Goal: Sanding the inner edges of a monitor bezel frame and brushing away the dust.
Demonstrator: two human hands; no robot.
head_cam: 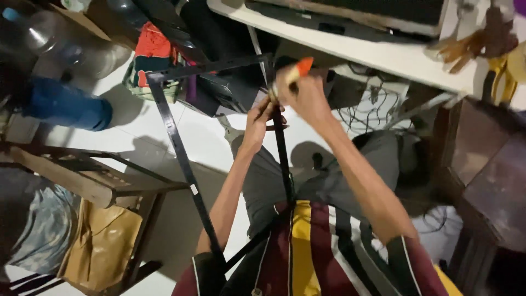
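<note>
Black metal frame (pixel 183 164) leans against the lap, near end low by the striped shirt (pixel 312 246), bars running up and away to a far corner near the white counter (pixel 350 49). Left hand (pixel 257 123) pinches the right-hand upright bar (pixel 282 148), fingers closed around it. Right hand (pixel 307 96) is wrapped shut on an orange-handled tool (pixel 298 70), handle pointing up-right, tip at the bar. Judging by this, work on that joint is mid-way; other corners look untouched
</note>
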